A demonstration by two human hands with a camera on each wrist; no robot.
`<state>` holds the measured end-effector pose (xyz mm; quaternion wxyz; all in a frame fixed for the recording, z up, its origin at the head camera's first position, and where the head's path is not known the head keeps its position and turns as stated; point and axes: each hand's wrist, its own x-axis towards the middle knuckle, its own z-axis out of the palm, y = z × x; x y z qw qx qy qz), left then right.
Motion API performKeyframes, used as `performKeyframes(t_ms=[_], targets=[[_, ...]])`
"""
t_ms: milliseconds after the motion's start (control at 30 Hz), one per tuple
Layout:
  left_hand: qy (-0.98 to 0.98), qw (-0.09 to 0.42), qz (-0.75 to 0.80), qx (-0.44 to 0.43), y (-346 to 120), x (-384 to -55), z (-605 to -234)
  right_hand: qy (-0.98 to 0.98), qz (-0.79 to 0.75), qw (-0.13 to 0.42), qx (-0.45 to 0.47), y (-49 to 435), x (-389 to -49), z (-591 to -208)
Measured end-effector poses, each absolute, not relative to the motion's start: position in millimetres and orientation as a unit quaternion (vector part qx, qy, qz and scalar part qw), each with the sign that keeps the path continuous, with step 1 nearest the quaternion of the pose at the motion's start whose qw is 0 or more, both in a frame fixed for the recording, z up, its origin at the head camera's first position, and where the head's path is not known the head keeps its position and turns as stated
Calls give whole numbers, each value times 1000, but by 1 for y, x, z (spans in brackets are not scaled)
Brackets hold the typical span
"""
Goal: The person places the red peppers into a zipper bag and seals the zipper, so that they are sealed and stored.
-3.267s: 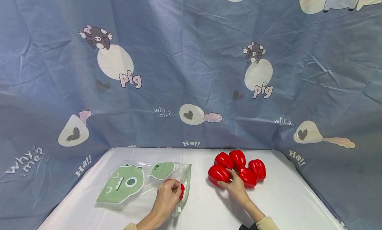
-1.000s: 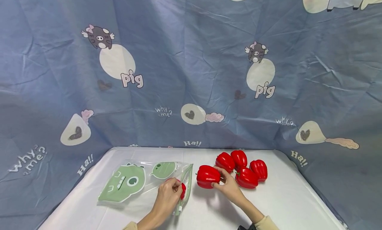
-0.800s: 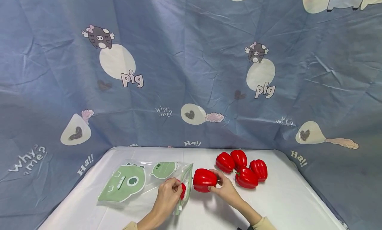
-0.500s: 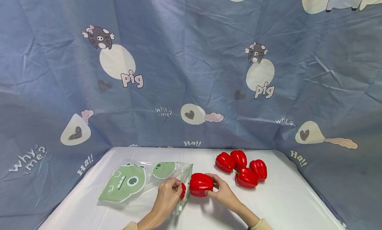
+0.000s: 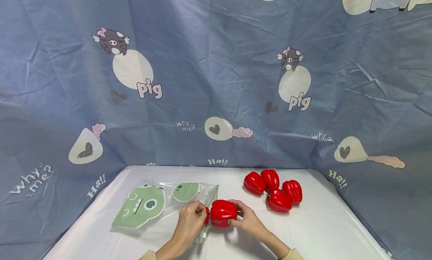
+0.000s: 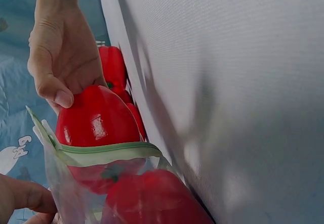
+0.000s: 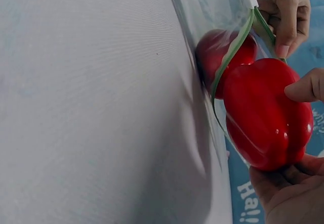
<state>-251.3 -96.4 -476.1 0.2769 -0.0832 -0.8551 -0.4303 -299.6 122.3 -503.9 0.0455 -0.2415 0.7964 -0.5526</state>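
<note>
My right hand (image 5: 248,219) grips a glossy red bell pepper (image 5: 223,213) by its blunt end, thumb and fingers on opposite sides. The pepper's stem end is at the mouth of a clear zip bag (image 5: 165,211) with green prints. In the left wrist view, the bag's green zip edge (image 6: 109,153) crosses the pepper, and its stem shows through the plastic. My left hand (image 5: 190,218) pinches the upper side of the bag's mouth and lifts it. Another red bell pepper (image 7: 215,52) lies inside the bag, just behind the opening, partly hidden by my left hand in the head view.
Several more red bell peppers (image 5: 278,200) sit grouped at the back right of the white table (image 5: 324,230). A white slider (image 7: 250,0) is on the bag's zip. Behind the table hangs a blue printed curtain (image 5: 216,84).
My right hand has picked the pepper from the group and carried it left and toward me, into the bag's mouth. My left hand keeps its hold on the bag.
</note>
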Motion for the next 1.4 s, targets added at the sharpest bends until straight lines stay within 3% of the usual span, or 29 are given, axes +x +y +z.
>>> performKeyframes(t_ms=[433,733,1033,1400], targets=[[-865,266,-418,-82,-95,-251,-478,798,-548,59,-243,116,-296,-505],[-868,262,-415,-79,-95,-250,-478,798,-545,73,-245,109,-279,-478],[-861,245,-437,-89,-94,-249,-476,794,-543,79,-262,108,-298,-509],[-860,243,-439,-90,-93,-247,-474,788,-545,88,-274,101,-297,-511]])
